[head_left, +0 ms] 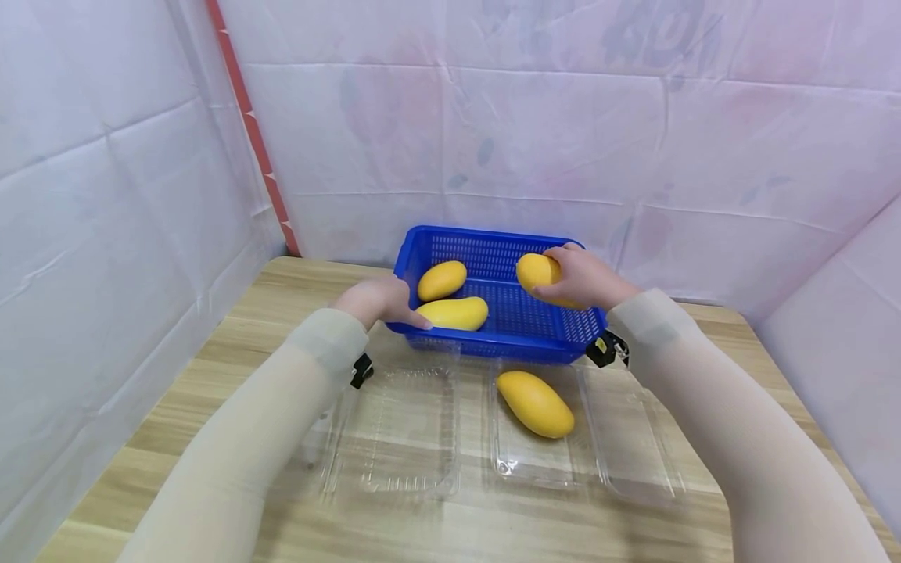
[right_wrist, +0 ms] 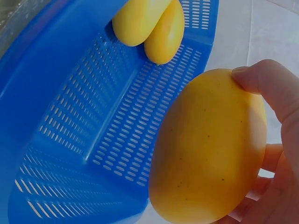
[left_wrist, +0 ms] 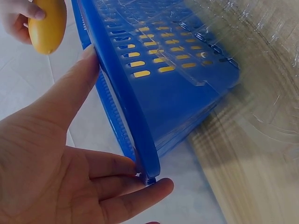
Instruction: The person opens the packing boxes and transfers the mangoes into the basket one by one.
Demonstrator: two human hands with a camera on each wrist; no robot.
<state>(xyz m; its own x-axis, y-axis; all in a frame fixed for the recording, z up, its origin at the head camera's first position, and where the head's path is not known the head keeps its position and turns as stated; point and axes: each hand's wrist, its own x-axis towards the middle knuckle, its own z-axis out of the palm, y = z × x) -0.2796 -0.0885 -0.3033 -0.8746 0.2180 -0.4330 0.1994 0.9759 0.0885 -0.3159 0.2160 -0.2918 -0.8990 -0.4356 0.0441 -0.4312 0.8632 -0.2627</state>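
Note:
A yellow mango (head_left: 538,271) is in my right hand (head_left: 580,275), raised over the right part of a blue plastic basket (head_left: 486,338). The right wrist view shows thumb and fingers around this speckled mango (right_wrist: 210,144). My left hand (head_left: 380,301) holds the basket's left end, with thumb and fingertips on the rim (left_wrist: 124,100). Inside the basket, at the left, lie two more mangoes, one behind (head_left: 442,280) and one in front (head_left: 454,313). Another mango (head_left: 536,404) rests in a clear plastic clamshell box (head_left: 521,469) in front of the basket.
A second clear clamshell box (head_left: 408,477) stands open to the left of the first. The first box's lid (head_left: 637,453) lies folded out to the right. All sit on a wooden table (head_left: 204,391), with white sheeting (head_left: 528,133) behind and at both sides.

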